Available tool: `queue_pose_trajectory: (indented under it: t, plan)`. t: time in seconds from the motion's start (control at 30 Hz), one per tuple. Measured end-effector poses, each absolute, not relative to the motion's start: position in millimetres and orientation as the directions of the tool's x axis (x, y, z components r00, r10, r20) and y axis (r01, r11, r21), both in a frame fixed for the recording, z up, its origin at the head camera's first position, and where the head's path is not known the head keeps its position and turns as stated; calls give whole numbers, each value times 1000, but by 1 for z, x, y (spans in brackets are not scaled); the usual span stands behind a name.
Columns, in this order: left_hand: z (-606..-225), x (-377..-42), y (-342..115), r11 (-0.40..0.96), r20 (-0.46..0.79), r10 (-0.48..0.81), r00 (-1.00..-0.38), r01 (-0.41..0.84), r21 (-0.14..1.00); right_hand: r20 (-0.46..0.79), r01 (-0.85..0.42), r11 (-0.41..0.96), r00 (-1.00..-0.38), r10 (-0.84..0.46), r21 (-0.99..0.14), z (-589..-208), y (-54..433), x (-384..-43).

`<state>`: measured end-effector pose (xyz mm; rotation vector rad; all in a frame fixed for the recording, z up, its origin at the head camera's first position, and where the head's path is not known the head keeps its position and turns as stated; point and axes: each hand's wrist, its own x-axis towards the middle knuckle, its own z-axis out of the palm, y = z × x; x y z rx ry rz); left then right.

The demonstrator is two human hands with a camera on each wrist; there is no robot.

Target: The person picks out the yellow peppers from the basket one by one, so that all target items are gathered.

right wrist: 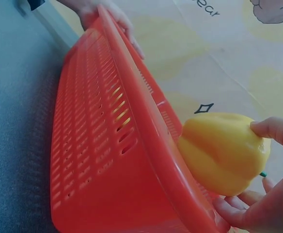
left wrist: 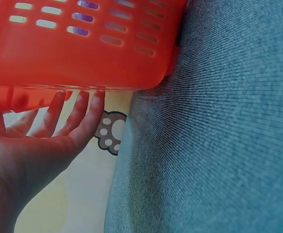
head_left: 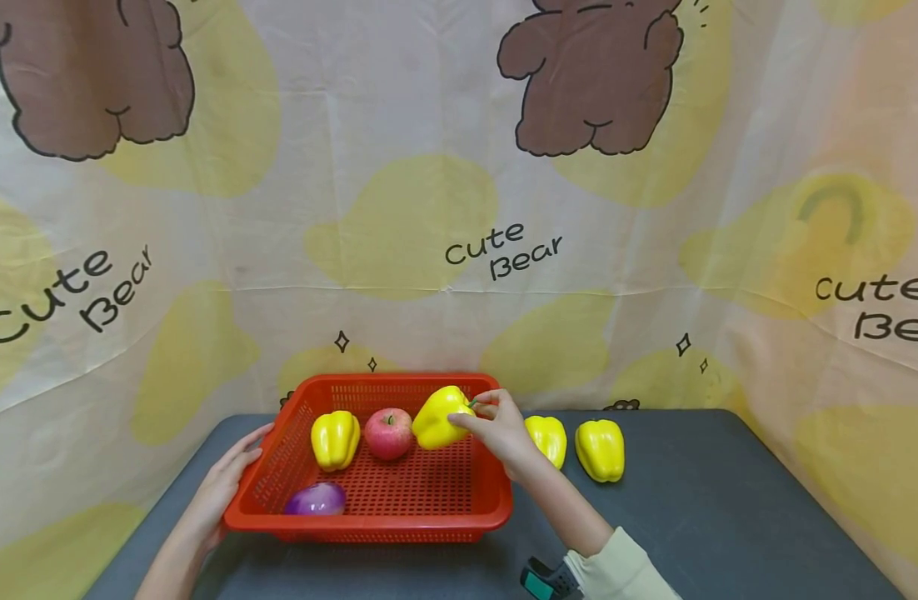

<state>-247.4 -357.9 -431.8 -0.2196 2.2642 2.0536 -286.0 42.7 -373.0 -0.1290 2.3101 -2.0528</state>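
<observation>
My right hand (head_left: 501, 429) pinches a yellow bell pepper (head_left: 441, 418) near its green stem, above the right part of a red plastic basket (head_left: 369, 522). In the right wrist view, that bell pepper (right wrist: 224, 150) shows beyond the basket rim, with thumb and fingers on either side of its stem end. My left hand (head_left: 230, 479) touches the basket's left side, its fingers fairly straight against the outer wall in the left wrist view. Inside the basket lie another yellow bell pepper (head_left: 335, 440), a red apple (head_left: 389, 433) and a purple eggplant-like item (head_left: 316, 499), partly hidden by the front rim.
On the dark grey table (head_left: 699, 517), right of the basket, stand two more yellow bell peppers; the nearer one to my arm (head_left: 547, 438) is partly covered by it, the other bell pepper (head_left: 600, 451) shows whole. A bear-print curtain (head_left: 399, 233) hangs behind.
</observation>
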Motion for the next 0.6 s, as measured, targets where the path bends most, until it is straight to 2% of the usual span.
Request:
queue_pose_trajectory:
  t: [0.27,0.6]
  plan:
    - [-432,-248,-358,79,-157,-50,-986,-161,984,32,-41,99,-995,-92,-994,-371,49,-280]
    - [-432,-248,-358,87,-153,-49,-987,-157,984,60,-59,-11,-996,-72,-998,-371,58,-277]
